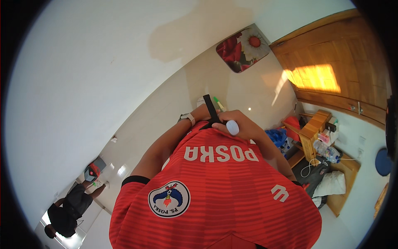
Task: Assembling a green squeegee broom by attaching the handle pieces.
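I look down over my red shirt (215, 195). My right hand (244, 124) is closed at the shirt's hem around a handle with a rounded white end (232, 127). A black bar (211, 108) rises from between my hands toward the floor ahead. My left forearm comes in from the left with a watch (188, 118) on the wrist. My left hand (202, 113) rests against the black bar, its fingers mostly hidden. Just beyond the hands show a small white and green thing (216, 101); its kind is unclear.
A flowered mat (242, 47) lies on the pale tiled floor by a wooden door (331, 62). To the right stand a small wooden shelf (314, 128), a water bottle (328, 152), a blue bag (276, 137) and a white pillow (332, 182). Another person (70, 205) is at lower left.
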`<state>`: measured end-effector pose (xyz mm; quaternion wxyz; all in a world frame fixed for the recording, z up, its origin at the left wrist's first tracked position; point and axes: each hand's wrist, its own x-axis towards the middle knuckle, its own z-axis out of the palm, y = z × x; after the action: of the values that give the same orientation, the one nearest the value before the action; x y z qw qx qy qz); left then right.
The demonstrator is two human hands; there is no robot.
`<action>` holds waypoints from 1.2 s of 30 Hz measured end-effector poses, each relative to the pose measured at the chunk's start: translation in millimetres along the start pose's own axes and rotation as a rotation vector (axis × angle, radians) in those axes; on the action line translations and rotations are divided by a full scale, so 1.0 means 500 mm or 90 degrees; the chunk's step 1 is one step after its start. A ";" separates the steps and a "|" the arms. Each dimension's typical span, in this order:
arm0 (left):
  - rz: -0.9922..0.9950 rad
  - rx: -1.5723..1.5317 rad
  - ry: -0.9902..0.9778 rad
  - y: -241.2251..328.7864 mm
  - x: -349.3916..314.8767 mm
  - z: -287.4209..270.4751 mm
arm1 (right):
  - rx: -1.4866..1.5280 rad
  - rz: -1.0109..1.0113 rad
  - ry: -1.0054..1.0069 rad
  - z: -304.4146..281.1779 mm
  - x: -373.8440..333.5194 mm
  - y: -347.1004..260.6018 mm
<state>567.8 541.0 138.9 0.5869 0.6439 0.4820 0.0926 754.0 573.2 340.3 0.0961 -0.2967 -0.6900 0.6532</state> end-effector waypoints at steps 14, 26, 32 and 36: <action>0.048 -0.069 -0.109 -0.019 0.081 0.090 | -0.033 -0.158 0.052 -0.008 -0.045 0.002; 0.097 -0.195 -0.053 0.136 0.270 0.224 | -0.104 -0.117 0.091 -0.148 -0.197 0.038; 0.078 -0.107 0.017 0.175 0.328 0.246 | -0.101 -0.096 0.100 -0.198 -0.235 0.070; 0.119 -0.128 0.106 0.148 0.350 0.224 | -0.018 -0.108 0.129 -0.226 -0.210 0.054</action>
<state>773.2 605.3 90.5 0.5954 0.6138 0.4556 0.2475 904.7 611.6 355.7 0.2160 -0.3031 -0.7086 0.5995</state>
